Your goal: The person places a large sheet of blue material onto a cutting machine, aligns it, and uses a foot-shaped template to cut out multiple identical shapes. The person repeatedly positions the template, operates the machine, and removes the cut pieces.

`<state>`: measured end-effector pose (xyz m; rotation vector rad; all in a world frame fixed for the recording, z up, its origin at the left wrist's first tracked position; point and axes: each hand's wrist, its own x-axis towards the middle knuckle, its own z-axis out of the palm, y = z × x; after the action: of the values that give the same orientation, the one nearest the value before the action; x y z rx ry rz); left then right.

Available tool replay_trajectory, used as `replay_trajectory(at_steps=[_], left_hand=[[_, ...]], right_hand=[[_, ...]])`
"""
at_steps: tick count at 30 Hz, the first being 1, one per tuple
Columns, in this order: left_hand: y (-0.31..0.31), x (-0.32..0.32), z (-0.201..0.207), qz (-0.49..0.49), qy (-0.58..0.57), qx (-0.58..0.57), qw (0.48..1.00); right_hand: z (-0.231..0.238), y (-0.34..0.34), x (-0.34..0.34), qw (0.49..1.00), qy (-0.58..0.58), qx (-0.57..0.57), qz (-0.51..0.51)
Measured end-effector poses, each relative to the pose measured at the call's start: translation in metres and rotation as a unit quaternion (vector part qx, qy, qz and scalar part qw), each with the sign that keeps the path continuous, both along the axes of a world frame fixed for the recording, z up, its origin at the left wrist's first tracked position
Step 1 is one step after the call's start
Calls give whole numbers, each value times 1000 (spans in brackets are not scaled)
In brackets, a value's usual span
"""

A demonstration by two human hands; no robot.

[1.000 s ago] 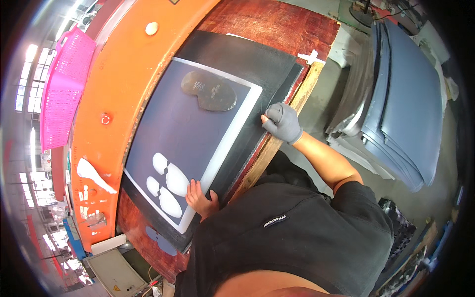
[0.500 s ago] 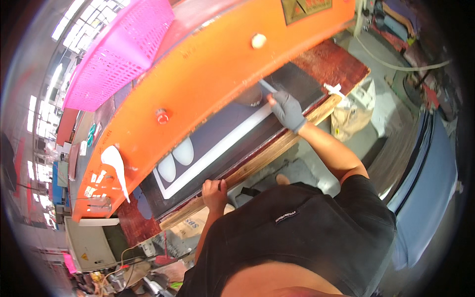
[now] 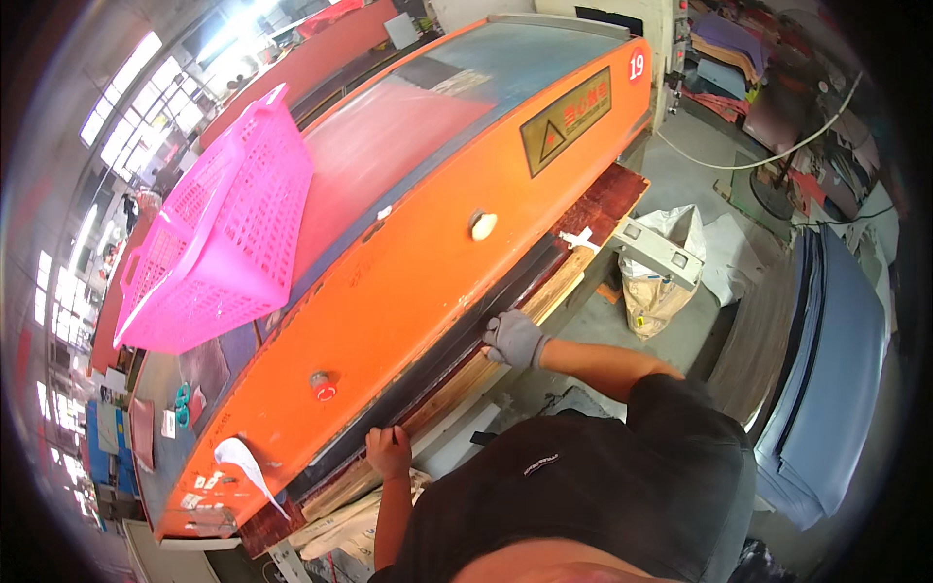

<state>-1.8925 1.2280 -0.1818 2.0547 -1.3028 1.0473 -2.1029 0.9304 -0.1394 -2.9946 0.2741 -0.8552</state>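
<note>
My bare left hand (image 3: 390, 453) has its fingers curled at the front edge of a black board (image 3: 442, 361). Farther right, my right hand (image 3: 516, 339), in a grey glove, has bent fingers at the same edge. Most of this board lies beneath the long orange front of a machine (image 3: 408, 277); only a narrow dark strip of it shows. A wooden beam (image 3: 462, 386) runs along the near side, below both hands. Whatever lies farther in on the board is hidden under the orange part.
A pink perforated basket (image 3: 219, 238) stands on top of the machine. On the orange front are a red push button (image 3: 323, 387) and a cream knob (image 3: 482, 226). Blue-grey sheets (image 3: 836, 379) are stacked at the right, near a tan sack (image 3: 653, 296).
The board has slid in under the orange machine, so the white frame and pale oval shapes no longer show. My right hand has moved from the frame to the board's front edge.
</note>
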Motion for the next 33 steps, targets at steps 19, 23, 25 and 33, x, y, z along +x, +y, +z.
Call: replay_trajectory(at_steps=[19, 23, 25, 33], left_hand=[[-72, 19, 90, 0, 92, 65, 994], [-48, -54, 80, -14, 96, 140, 985], [-29, -92, 73, -31, 80, 174, 981], [35, -200, 41, -103, 87, 188, 973]], right_hand=[[66, -74, 37, 995, -67, 0, -77], [31, -56, -31, 984, -173, 15, -35], [19, -34, -65, 982, -185, 8, -47], [35, 28, -121, 953, -284, 53, -90]])
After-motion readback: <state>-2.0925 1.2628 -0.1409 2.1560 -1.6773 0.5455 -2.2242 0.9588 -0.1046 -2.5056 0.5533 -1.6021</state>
